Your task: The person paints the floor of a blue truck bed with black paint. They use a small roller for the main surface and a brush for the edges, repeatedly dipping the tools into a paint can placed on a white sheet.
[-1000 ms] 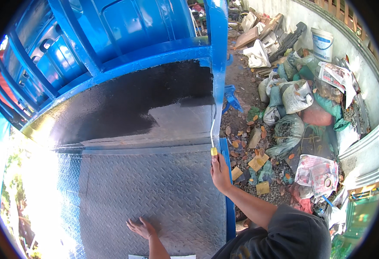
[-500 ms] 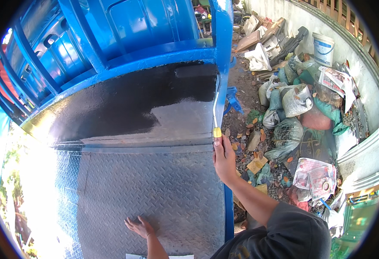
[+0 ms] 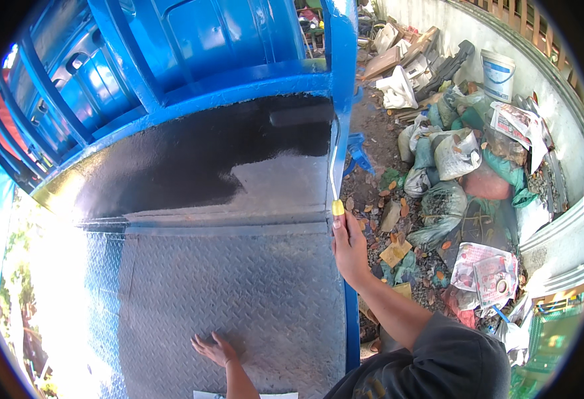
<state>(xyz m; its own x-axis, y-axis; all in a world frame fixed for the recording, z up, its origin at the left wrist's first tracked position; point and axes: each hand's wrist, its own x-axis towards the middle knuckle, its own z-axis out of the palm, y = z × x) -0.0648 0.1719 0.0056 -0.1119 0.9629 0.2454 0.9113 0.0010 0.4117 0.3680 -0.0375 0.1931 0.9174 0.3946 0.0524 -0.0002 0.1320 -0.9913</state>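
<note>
My right hand (image 3: 350, 249) is closed around the yellow handle of a paint roller (image 3: 338, 207). Its bent wire runs away from me along the right edge of an upright panel (image 3: 285, 183). The dark roller head lies against the panel's upper right part and is hard to tell from the wet black paint (image 3: 192, 156) around it. Bare grey metal shows at the panel's lower right. My left hand (image 3: 215, 348) rests with fingers spread on the grey diamond-plate floor (image 3: 239, 279), holding nothing.
Blue metal rails (image 3: 126, 53) stand above the panel, with a blue post (image 3: 342, 66) at its right end. Beyond the right edge, the ground holds filled sacks (image 3: 455, 153), newspaper (image 3: 488, 272), scrap boards (image 3: 412, 53) and a white bucket (image 3: 498, 76) by a wall.
My right hand and the roller have shifted slightly toward me, the handle also a little to the right. The left hand stays in place.
</note>
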